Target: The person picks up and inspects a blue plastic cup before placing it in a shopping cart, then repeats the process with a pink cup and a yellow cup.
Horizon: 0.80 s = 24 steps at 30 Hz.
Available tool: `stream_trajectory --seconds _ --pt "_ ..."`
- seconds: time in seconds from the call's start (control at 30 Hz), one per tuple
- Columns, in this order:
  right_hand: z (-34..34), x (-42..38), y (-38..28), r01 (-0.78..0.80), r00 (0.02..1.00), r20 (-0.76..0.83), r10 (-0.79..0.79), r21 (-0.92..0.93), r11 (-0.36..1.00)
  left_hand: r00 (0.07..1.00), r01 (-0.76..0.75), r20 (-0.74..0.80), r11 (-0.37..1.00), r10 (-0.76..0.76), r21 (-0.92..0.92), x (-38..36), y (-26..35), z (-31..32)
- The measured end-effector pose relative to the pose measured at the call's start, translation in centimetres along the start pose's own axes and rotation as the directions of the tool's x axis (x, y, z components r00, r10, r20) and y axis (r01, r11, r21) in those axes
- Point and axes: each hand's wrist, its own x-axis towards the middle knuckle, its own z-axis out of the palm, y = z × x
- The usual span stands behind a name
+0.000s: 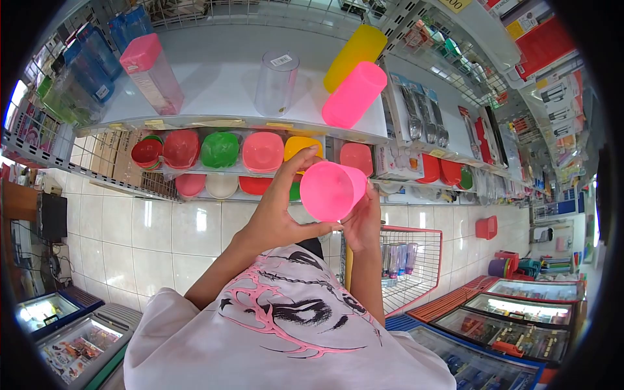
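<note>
A bright pink plastic cup (pixel 330 191) is held in front of my chest, its open mouth tilted toward the camera. My left hand (pixel 276 207) curves round its left side, with the thumb under the rim. On the cup's right, my right hand (pixel 364 218) grips the lower side, its fingers partly hidden behind the cup. Beyond, on the white shelf (pixel 221 84), a pink tumbler (pixel 355 95) stands beside a yellow one (pixel 356 57). A clear tumbler (pixel 277 84) with a label and a pink-capped bottle (pixel 153 75) are further left.
Lower shelves hold colored bowls (pixel 263 151). A shopping cart (pixel 409 266) with bottles inside stands at my right. Packaged cutlery (pixel 421 114) hangs at the right shelf. Glass-topped freezers (pixel 507 328) are at lower right, others (pixel 84 344) at lower left.
</note>
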Motion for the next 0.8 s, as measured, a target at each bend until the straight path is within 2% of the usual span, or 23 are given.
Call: stream_trajectory --seconds 0.1,0.23,0.33,0.37,0.4,0.43,0.53,0.57,0.6,0.63,0.7,0.77,0.8 --pt "-0.3 -0.1 0.3 -0.021 1.000 0.001 0.021 0.040 0.999 0.997 -0.078 0.023 0.993 0.076 0.091 0.1 -0.2 -0.2" --pt "-0.4 -0.2 0.0 -0.026 0.998 0.056 0.023 0.053 0.998 0.997 -0.077 0.021 0.993 0.075 0.091 0.0 -0.5 -0.2" --pt "-0.7 -0.5 -0.1 0.006 0.995 0.104 -0.011 0.051 0.999 0.999 -0.042 0.005 0.999 0.042 0.012 -0.2 -1.0 -0.2" --pt "-1.1 -0.6 -0.1 0.007 0.995 0.101 -0.013 0.055 0.998 1.000 -0.004 -0.022 0.998 0.003 -0.064 -0.2 -1.1 -0.3" --pt "-1.7 -0.7 -0.1 0.082 0.982 0.170 -0.077 -0.022 0.996 0.998 0.032 -0.046 0.990 -0.039 -0.141 -0.2 -1.4 -0.3" --pt "-2.2 -0.8 -0.3 0.161 0.961 0.242 -0.135 -0.093 0.982 0.998 0.034 -0.041 0.990 -0.040 -0.140 -0.3 -1.8 -0.4" --pt "-3.2 -1.4 -1.8 0.214 0.963 0.203 -0.176 -0.183 0.960 0.993 0.112 0.061 0.973 -0.102 -0.204 -0.7 -2.7 -1.3" --pt "-3.7 -1.7 -2.5 0.213 0.966 0.186 -0.179 -0.179 0.961 0.984 0.134 0.134 0.984 -0.118 -0.115 -0.7 -2.7 -1.5" --pt "-4.4 -2.0 -3.6 0.344 0.936 0.203 -0.286 -0.376 0.860 0.967 0.150 0.214 0.988 -0.140 -0.030 -0.7 -2.9 -1.6" --pt "-5.3 -2.7 -4.8 0.438 0.897 0.226 -0.379 -0.560 0.703 0.956 0.168 0.249 0.985 -0.152 -0.043 -0.7 -3.6 -1.8" --pt "-6.4 -5.3 -8.2 0.342 0.903 0.006 -0.429 -0.614 0.711 0.930 0.193 0.273 0.960 -0.246 0.204 -1.7 -5.4 -2.4" --pt "-9.4 -7.0 -10.8 0.457 0.769 0.000 -0.639 -0.698 0.550 0.919 0.230 0.231 0.910 -0.320 0.346 -3.0 -8.5 -3.7" --pt "-9.3 -8.5 -11.7 0.403 0.742 -0.078 -0.666 -0.742 0.535 0.893 0.275 0.214 0.857 -0.395 0.435 -4.0 -10.3 -4.6"
